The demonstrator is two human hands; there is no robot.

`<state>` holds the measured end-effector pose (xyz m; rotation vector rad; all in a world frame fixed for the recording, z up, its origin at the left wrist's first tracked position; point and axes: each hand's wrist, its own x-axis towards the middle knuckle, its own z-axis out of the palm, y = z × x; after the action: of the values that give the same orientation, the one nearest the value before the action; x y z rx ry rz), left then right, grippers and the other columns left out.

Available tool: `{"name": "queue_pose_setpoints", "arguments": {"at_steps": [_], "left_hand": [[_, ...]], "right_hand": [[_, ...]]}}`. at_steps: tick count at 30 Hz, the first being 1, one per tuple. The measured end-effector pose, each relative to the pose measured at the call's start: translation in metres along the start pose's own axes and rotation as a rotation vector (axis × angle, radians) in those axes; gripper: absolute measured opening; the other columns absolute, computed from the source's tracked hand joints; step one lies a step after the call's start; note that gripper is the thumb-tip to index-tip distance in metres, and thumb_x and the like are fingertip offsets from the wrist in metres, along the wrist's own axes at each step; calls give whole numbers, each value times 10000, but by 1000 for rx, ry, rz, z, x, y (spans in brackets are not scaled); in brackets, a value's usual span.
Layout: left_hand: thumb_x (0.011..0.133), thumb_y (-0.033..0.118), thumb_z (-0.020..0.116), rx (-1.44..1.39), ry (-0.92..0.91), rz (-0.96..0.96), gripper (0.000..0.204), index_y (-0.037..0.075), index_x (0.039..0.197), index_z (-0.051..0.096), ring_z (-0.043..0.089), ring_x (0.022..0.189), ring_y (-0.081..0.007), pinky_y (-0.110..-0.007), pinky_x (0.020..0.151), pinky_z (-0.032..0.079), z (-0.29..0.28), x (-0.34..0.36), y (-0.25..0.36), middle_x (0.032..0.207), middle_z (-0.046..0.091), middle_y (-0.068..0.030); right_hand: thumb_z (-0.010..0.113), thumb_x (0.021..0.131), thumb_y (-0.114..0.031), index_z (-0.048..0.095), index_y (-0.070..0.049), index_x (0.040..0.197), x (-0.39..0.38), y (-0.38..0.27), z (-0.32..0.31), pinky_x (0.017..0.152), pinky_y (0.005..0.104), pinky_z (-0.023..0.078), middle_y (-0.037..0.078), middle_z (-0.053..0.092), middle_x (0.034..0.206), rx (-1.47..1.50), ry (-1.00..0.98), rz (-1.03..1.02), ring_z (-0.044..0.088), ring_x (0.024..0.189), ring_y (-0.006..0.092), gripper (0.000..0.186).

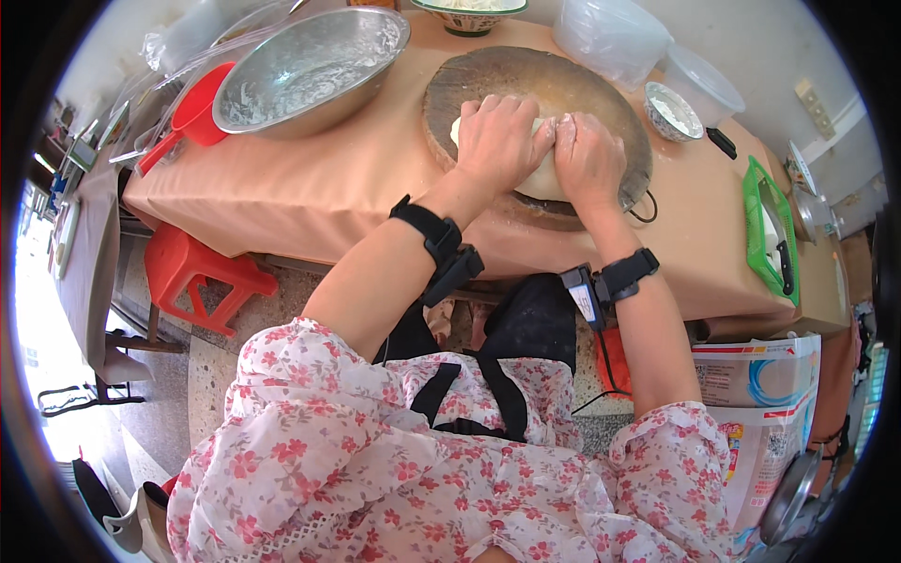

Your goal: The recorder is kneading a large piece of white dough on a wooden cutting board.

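Pale dough point(537, 179) lies on a round, worn wooden board point(596, 86) at the top centre of the table. My left hand point(497, 141) is on the dough, its fingers curled over it and partly hiding it. My right hand point(587, 159) is beside the left, also closed on the dough, and the two thumbs nearly meet in the middle. Black straps with small devices sit on both my wrists.
Around the board on the peach-covered table point(357, 206) are a steel bowl point(310, 75), red dipper point(197, 108), patterned bowl point(469, 19), plastic containers point(605, 38), small bowl of white powder point(672, 111) and green basket with a knife point(770, 225). A red stool point(197, 277) stands below.
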<state>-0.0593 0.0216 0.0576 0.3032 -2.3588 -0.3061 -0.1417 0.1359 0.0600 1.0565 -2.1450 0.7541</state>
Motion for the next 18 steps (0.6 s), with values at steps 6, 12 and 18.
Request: {"name": "queue_pose_setpoints", "arguments": {"at_steps": [6, 12, 18], "left_hand": [[866, 375, 588, 1, 249, 150, 282, 133, 1008, 614, 541, 1016, -266, -436, 868, 380, -10, -38, 5, 1016, 599, -55], [827, 404, 647, -32, 273, 91, 330, 152, 1039, 623, 518, 1051, -275, -431, 882, 379, -16, -51, 1, 1059, 577, -54], [785, 403, 702, -93, 233, 92, 317, 149, 963, 637, 532, 950, -261, -393, 788, 382, -16, -36, 0, 960, 579, -34]], "right_hand": [[574, 867, -212, 608, -92, 860, -28, -10, -25, 706, 448, 407, 77, 593, 811, 138, 137, -188, 582, 781, 296, 125], [595, 862, -321, 610, -92, 861, -22, -9, -36, 692, 445, 432, 82, 623, 782, 25, -13, -129, 612, 773, 314, 230], [540, 912, -343, 618, -71, 801, -17, -8, -40, 673, 466, 479, 135, 680, 778, 86, -159, 40, 653, 752, 353, 304]]}}
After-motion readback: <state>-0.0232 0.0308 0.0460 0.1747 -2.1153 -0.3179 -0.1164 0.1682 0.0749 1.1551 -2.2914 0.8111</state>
